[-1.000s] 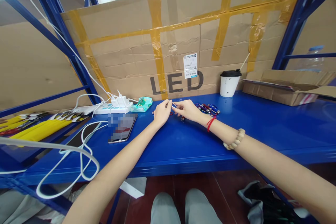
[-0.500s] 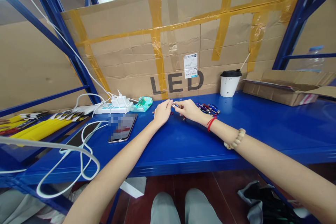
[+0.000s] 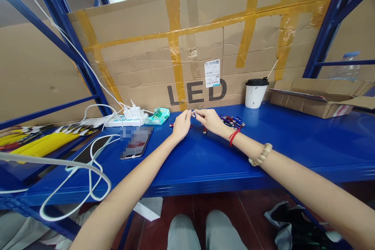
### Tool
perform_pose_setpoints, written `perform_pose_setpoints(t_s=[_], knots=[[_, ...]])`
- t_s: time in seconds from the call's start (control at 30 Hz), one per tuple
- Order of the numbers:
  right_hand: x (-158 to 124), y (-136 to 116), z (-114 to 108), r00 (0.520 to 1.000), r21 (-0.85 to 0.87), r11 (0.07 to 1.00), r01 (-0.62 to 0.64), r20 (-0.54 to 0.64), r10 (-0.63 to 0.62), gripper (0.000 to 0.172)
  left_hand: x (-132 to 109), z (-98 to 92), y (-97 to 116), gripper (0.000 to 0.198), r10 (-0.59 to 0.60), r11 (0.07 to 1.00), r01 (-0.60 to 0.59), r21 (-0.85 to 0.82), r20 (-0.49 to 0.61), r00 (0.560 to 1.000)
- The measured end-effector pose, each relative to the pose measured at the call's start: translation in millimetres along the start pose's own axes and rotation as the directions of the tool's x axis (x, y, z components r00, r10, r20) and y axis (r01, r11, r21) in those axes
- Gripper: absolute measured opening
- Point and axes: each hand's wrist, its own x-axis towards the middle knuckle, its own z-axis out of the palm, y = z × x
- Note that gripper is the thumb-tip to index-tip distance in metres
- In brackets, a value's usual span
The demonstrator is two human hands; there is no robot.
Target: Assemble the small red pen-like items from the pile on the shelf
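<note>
My left hand point(image 3: 181, 124) and my right hand point(image 3: 211, 121) meet over the blue shelf point(image 3: 205, 156), fingertips pinching a small metallic keychain-like piece point(image 3: 194, 114) between them. A pile of small red and blue keychain items point(image 3: 233, 121) lies just right of my right hand. One small dark red piece point(image 3: 204, 131) rests on the shelf under my right hand. My right wrist wears a red string and a beaded bracelet.
A phone point(image 3: 136, 142) lies left of my hands, with white cables point(image 3: 88, 164), a power strip point(image 3: 123, 120) and a green tissue pack point(image 3: 159, 115). A paper cup point(image 3: 256, 93) and open cardboard box point(image 3: 316, 99) stand right. Yellow packets point(image 3: 43, 142) lie far left.
Both hands have lifted slightly and shifted a little away from me, still pinching the small piece together.
</note>
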Motion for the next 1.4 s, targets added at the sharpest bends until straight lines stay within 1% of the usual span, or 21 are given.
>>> perform_pose_setpoints(t_s=[0.07,0.13,0.17,0.27,0.4,0.57,0.77,0.83,0.9,0.97,1.03,1.07,1.1,1.13,1.17,1.23,1.3,1.4], knots=[[0.0,0.8,-1.4,0.999,0.027,0.999,-0.033,-0.033,0.034,0.026,0.2,1.4,-0.4,0.023,0.001,0.998,0.000,-0.070,0.016,1.000],[-0.3,2.2,-2.8,0.993,0.082,0.993,-0.088,-0.069,0.094,0.027,0.1,2.4,-0.2,0.016,-0.021,0.988,0.027,-0.154,0.039,0.999],[-0.5,2.9,-3.4,0.989,0.113,0.987,-0.117,-0.083,0.127,0.028,0.0,2.7,0.2,0.015,-0.038,0.981,0.048,-0.190,0.054,0.998],[-1.0,3.3,-4.4,0.976,0.184,0.968,-0.171,-0.099,0.192,0.031,-0.4,3.4,1.6,0.018,-0.051,0.965,0.078,-0.251,0.111,0.992],[-1.2,0.7,-4.8,0.972,0.230,0.956,-0.180,-0.109,0.209,0.033,-0.8,4.1,3.2,0.028,-0.026,0.955,0.078,-0.286,0.181,0.983],[-1.2,1.0,-5.2,0.971,0.247,0.953,-0.178,-0.112,0.210,0.034,-0.4,5.2,2.4,0.027,-0.043,0.951,0.100,-0.294,0.193,0.980],[0.6,5.5,0.1,0.961,0.360,0.910,-0.207,-0.099,0.258,0.035,-2.5,6.3,2.1,0.019,-0.006,0.969,0.048,-0.241,0.174,0.985],[1.9,6.4,1.0,0.955,0.399,0.891,-0.216,-0.105,0.278,0.036,-4.9,7.6,3.3,0.015,-0.002,0.972,0.047,-0.232,0.193,0.981],[3.1,7.4,-0.7,0.946,0.400,0.887,-0.229,-0.124,0.300,0.036,-7.4,9.5,4.8,0.013,0.002,0.977,0.045,-0.209,0.219,0.976],[3.9,9.1,-5.1,0.941,0.310,0.919,-0.243,-0.152,0.301,0.035,-9.2,11.2,6.1,0.011,-0.011,0.982,0.051,-0.181,0.218,0.976],[3.9,12.1,-10.5,0.953,0.100,0.967,-0.235,-0.169,0.250,0.031,-9.5,11.9,7.1,0.010,-0.054,0.979,0.089,-0.184,0.186,0.981],[3.5,13.9,-12.8,0.964,-0.020,0.975,-0.222,-0.154,0.217,0.028,-9.0,11.8,7.4,0.010,-0.085,0.974,0.116,-0.194,0.163,0.983],[3.0,15.7,-14.5,0.967,-0.118,0.963,-0.240,-0.120,0.226,0.027,-8.0,11.2,7.7,0.009,-0.118,0.968,0.145,-0.206,0.136,0.984],[2.4,17.2,-15.6,0.961,-0.209,0.938,-0.276,-0.074,0.266,0.027,-6.8,10.4,7.9,0.010,-0.153,0.960,0.174,-0.218,0.109,0.982],[1.7,18.0,-16.1,0.946,-0.289,0.903,-0.318,-0.029,0.323,0.028,-5.5,9.3,8.1,0.010,-0.187,0.952,0.202,-0.229,0.083,0.979],[0.2,17.4,-16.3,0.894,-0.404,0.822,-0.400,0.026,0.448,0.029,-2.8,7.0,8.4,0.011,-0.248,0.935,0.249,-0.251,0.034,0.968],[-1.2,13.8,-17.0,0.847,-0.475,0.752,-0.457,0.025,0.530,0.029,-0.8,5.4,8.3,0.012,-0.293,0.917,0.282,-0.281,0.004,0.956],[-2.7,7.0,-20.3,0.816,-0.538,0.684,-0.492,-0.009,0.579,0.026,-0.4,5.4,7.9,0.011,-0.303,0.903,0.289,-0.318,0.007,0.953]])
